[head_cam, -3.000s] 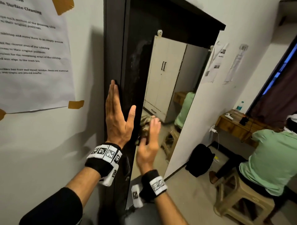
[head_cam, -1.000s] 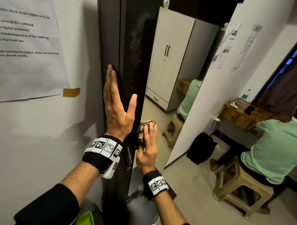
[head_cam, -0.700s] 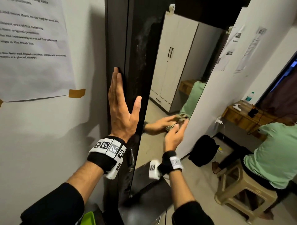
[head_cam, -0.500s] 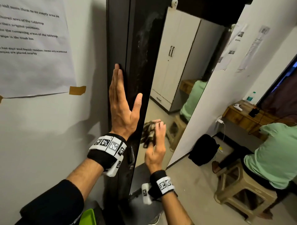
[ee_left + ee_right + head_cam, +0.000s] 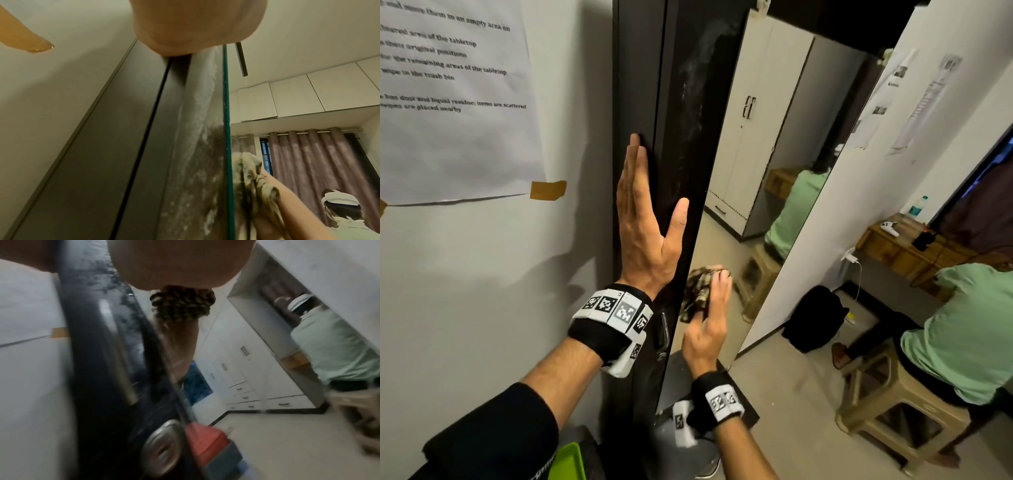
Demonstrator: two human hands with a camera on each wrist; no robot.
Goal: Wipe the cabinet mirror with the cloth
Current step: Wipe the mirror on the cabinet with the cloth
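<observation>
The tall cabinet mirror (image 5: 753,144) stands in a dark cabinet (image 5: 637,68) and has whitish dusty smears (image 5: 688,102) along its left side. My left hand (image 5: 649,219) lies flat with straight fingers on the cabinet's front edge. Lower down, my right hand (image 5: 709,308) holds a bunched brown patterned cloth (image 5: 697,291) against the glass near the mirror's left edge. In the left wrist view the cloth (image 5: 252,178) sits right beside the mirror's green edge (image 5: 226,113). The right wrist view is blurred, with the cloth (image 5: 183,305) under my palm.
A printed sheet (image 5: 448,102) is taped to the wall on the left. On the right a person in a green shirt (image 5: 969,325) sits on a plastic stool (image 5: 887,404) at a wooden desk (image 5: 900,246). A black bag (image 5: 815,322) lies on the floor.
My right hand swept the cloth to the right across the mirror, then came back to the left edge, where it now sits slightly lower. The left hand stays flat on the cabinet.
</observation>
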